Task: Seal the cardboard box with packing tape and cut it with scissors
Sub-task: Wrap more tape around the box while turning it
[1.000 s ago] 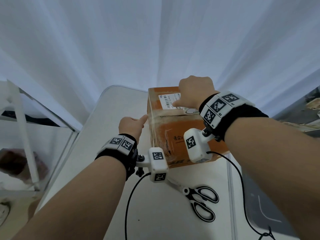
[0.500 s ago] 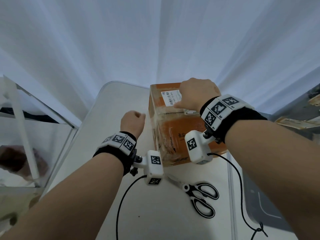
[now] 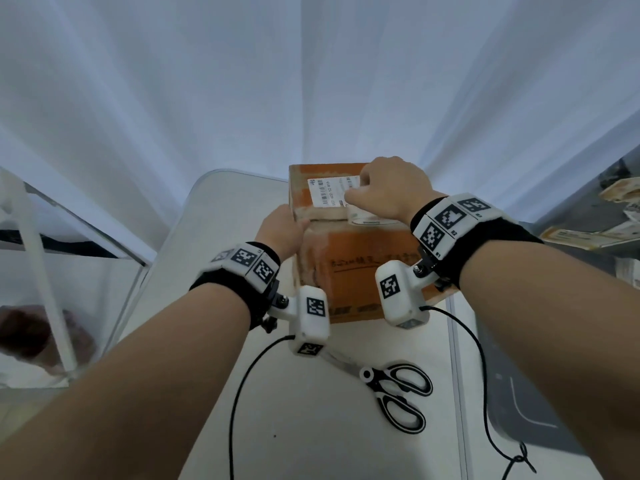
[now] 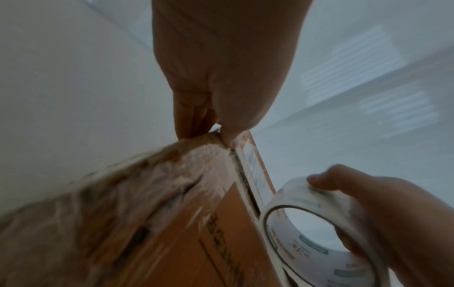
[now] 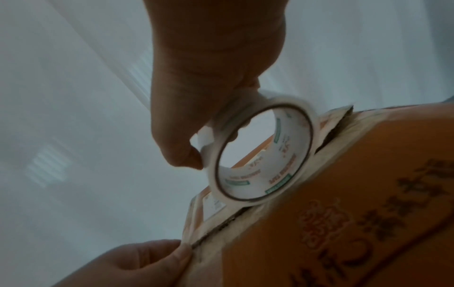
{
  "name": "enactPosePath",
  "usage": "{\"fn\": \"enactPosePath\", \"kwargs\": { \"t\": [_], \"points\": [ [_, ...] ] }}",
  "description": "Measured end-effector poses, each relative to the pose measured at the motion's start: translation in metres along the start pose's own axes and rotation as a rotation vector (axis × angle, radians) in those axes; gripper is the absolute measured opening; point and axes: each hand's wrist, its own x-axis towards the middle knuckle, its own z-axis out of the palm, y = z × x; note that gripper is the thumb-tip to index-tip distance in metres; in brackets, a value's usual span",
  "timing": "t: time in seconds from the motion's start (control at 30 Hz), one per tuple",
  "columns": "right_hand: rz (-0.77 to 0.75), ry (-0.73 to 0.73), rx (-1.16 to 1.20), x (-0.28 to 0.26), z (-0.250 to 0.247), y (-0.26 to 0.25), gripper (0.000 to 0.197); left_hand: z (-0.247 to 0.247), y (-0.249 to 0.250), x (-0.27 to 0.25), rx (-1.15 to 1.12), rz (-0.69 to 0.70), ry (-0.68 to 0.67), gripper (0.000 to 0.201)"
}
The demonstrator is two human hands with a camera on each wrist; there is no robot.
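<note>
Cardboard box (image 3: 349,261), orange-brown and worn, stands on a white worktop (image 3: 221,258) near its far end, with a white shipping label (image 3: 329,191) stuck on its top face. Old clear tape shows on its left side and corner, crinkled and whitish. A roll of clear packing tape (image 5: 260,155) stands on edge on the box top, at the near edge toward the right side, touching the cardboard.

The right hand (image 3: 388,192) grips this roll from above, thumb on one side of the ring and curled fingers on the other. The left hand (image 3: 282,230) is at the box's top left corner; its thumb (image 4: 233,134) and fingers press or pinch the corner edge, with the fingers lying close together down the left side. Whether a loose tape end is caught under them cannot be told.

Scissors (image 3: 391,389) with black and white handles lie flat on the worktop nearer the person, well apart from both hands, with the blades pointing up-left. White curtain (image 3: 311,81) hangs behind the worktop. Both wrists wear black bands with white marker blocks and small cameras, each trailing a black cable (image 3: 242,393).
</note>
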Motion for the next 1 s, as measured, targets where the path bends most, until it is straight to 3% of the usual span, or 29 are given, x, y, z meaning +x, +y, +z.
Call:
{"fn": "enactPosePath", "kwargs": {
  "t": [0.1,0.2,0.23,0.33,0.43,0.7,1.0],
  "points": [
    [-0.010,0.014,0.159,0.000,0.001,0.006,0.051,-0.005,-0.004,0.014,0.139,0.064,0.000,0.046],
    [0.004,0.036,0.179,0.001,-0.001,0.006,0.051,0.001,-0.006,0.020,0.472,0.356,-0.029,0.058],
    [0.012,0.044,0.177,0.003,-0.002,0.006,0.049,0.002,-0.003,0.017,0.587,0.382,-0.062,0.062],
    [0.032,0.068,0.183,0.005,-0.003,0.004,0.050,0.007,0.002,0.010,0.808,0.357,-0.160,0.086],
    [0.042,0.073,0.184,0.008,-0.003,0.001,0.049,0.011,0.003,0.011,0.858,0.304,-0.199,0.098],
    [0.039,-0.023,-0.004,0.019,0.002,0.017,0.024,0.010,0.003,0.010,0.940,0.301,-0.195,0.101],
    [0.040,-0.003,-0.074,0.022,0.006,0.022,0.036,0.007,0.006,0.011,0.973,0.296,-0.206,0.099]
  ]
}}
